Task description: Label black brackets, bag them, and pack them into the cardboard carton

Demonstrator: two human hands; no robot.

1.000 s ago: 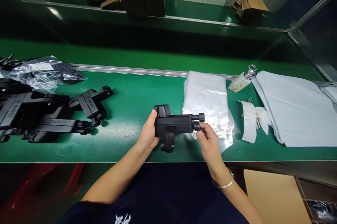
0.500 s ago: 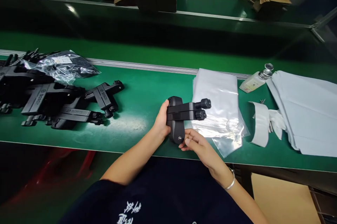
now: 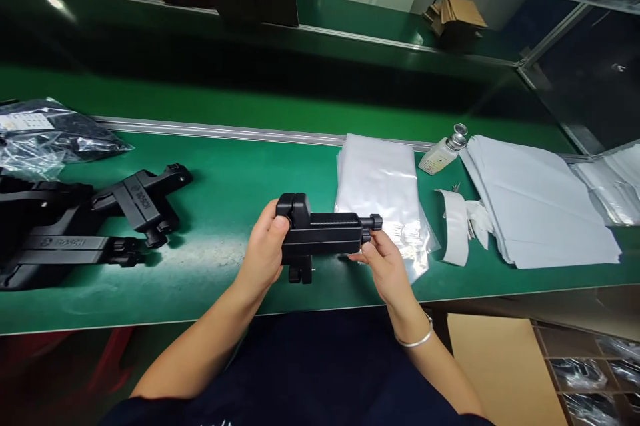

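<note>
A black plastic clamp bracket (image 3: 325,237) is held up over the near part of the green bench (image 3: 215,166). My left hand (image 3: 265,246) is closed around its left end, thumb on top. At the right end, the fingers of my right hand (image 3: 383,263) pinch the lower of two small black knobs; the other knob (image 3: 376,222) sticks out just above. Behind the bracket's right end lies a stack of clear plastic bags (image 3: 377,173). On the left of the bench are several similar brackets, one marked BOSCH (image 3: 143,203).
A pump bottle (image 3: 440,154) stands tilted in view beside a roll of white labels (image 3: 454,226) and crumpled white paper (image 3: 479,221). White sheets (image 3: 540,199) are stacked at the right. A filled plastic bag (image 3: 60,133) lies far left. Below the bench edge is a cardboard box (image 3: 505,366).
The bracket has been turned over, so another side shows. My right hand has moved from its lower end to the knobs at the right. The view has shifted to the right.
</note>
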